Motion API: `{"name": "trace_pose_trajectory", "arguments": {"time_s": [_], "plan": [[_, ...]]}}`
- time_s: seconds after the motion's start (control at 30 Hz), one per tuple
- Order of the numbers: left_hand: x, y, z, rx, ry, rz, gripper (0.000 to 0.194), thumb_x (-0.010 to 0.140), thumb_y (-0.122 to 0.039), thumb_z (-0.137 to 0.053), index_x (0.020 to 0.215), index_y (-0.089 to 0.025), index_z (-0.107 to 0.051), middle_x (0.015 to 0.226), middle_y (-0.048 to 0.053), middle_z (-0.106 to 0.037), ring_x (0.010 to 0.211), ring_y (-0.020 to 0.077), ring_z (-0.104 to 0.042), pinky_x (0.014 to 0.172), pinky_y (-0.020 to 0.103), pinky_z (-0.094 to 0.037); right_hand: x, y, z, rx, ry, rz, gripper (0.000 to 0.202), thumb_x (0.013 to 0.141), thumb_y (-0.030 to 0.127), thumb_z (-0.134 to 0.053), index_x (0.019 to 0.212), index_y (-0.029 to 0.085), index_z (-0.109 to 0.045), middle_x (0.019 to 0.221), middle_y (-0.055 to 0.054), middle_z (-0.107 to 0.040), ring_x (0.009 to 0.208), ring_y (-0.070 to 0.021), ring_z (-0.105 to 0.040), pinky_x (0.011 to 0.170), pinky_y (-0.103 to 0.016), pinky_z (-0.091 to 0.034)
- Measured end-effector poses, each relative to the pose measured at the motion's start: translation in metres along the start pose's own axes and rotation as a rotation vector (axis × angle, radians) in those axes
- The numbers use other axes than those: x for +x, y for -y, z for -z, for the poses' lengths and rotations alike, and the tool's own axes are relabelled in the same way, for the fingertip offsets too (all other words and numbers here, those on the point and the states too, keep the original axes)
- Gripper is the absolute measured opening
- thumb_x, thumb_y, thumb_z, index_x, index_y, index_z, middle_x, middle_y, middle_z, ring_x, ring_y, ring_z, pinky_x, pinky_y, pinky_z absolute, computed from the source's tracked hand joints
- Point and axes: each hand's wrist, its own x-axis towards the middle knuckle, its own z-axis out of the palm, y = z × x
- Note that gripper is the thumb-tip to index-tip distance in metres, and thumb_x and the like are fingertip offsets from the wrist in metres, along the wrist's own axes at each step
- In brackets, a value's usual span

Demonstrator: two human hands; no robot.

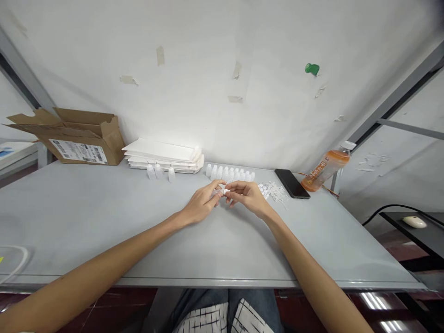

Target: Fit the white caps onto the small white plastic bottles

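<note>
In front of me, over the middle of the table, my left hand (200, 203) is closed on a small translucent plastic bottle (217, 191), which lies on its side. From the right, my right hand (249, 196) pinches a little white piece (226, 191) at the bottle's end; the fingers partly hide it, and a thin white loop shows above. Just beyond the hands stand several similar small bottles (231, 174) in rows. Three more bottles (158, 171), with thin dark tips on top, stand apart to the left. Beside my right hand lies a pile of small white pieces and strips (275, 191).
A stack of white flat packets (161, 155) lies against the wall, with an open cardboard box (83, 138) at its left. A black phone (292, 183) and a leaning bottle of orange drink (326, 169) are at the right. The grey table (104, 217) has its front edge near me.
</note>
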Motion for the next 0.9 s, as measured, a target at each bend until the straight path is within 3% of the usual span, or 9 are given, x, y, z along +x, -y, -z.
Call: {"name": "trace_pose_trajectory", "arguments": {"time_s": [0.13,0.3,0.57,0.73,0.9], "plan": [[-0.001,0.0,0.001,0.098,-0.035,-0.038,0.042,0.095,-0.034,-0.035,0.135,-0.024,-0.039,0.106,0.005,-0.061,0.075,0.0171,-0.056,0.077,0.03,-0.042,-0.001,0.002,-0.001,0.002,0.019,-0.022,0.036,0.071,0.046,-0.075,0.086,0.014,-0.07,0.075,-0.004,-0.066,0.064,-0.0154,-0.064,0.063,-0.032,-0.057],[-0.002,0.001,0.002,0.141,-0.031,-0.056,0.046,0.094,-0.032,-0.036,0.139,-0.023,-0.036,0.105,0.004,-0.058,0.062,0.0137,-0.051,0.071,0.028,-0.041,-0.001,0.001,-0.004,-0.063,0.061,-0.02,0.039,0.077,0.053,-0.067,0.077,0.015,-0.066,0.063,-0.001,-0.061,0.055,-0.014,-0.062,0.062,-0.03,-0.052],[-0.002,-0.001,0.0,0.1,-0.014,-0.068,0.045,0.093,-0.031,-0.037,0.137,-0.022,-0.037,0.1,0.004,-0.058,0.078,0.0176,-0.057,0.073,0.028,-0.043,0.001,-0.01,-0.009,-0.207,0.007,-0.054,0.051,0.088,0.06,-0.048,0.058,0.019,-0.046,0.053,0.003,-0.049,0.047,-0.0111,-0.052,0.053,-0.027,-0.042],[-0.001,-0.002,0.002,0.073,-0.037,-0.062,0.044,0.093,-0.03,-0.037,0.136,-0.022,-0.038,0.099,0.004,-0.06,0.085,0.0195,-0.059,0.079,0.03,-0.043,0.0,-0.006,-0.008,-0.19,-0.004,-0.043,0.048,0.089,0.06,-0.047,0.07,0.017,-0.057,0.065,-0.001,-0.058,0.051,-0.0114,-0.054,0.054,-0.027,-0.045],[0.0,-0.002,0.003,0.043,-0.056,-0.084,0.042,0.094,-0.03,-0.037,0.135,-0.021,-0.038,0.095,0.003,-0.062,0.086,0.0196,-0.059,0.08,0.031,-0.043,-0.003,0.001,-0.005,-0.166,0.052,0.011,0.035,0.081,0.052,-0.063,0.086,0.017,-0.063,0.076,-0.002,-0.061,0.055,-0.0111,-0.056,0.052,-0.025,-0.048]]}}
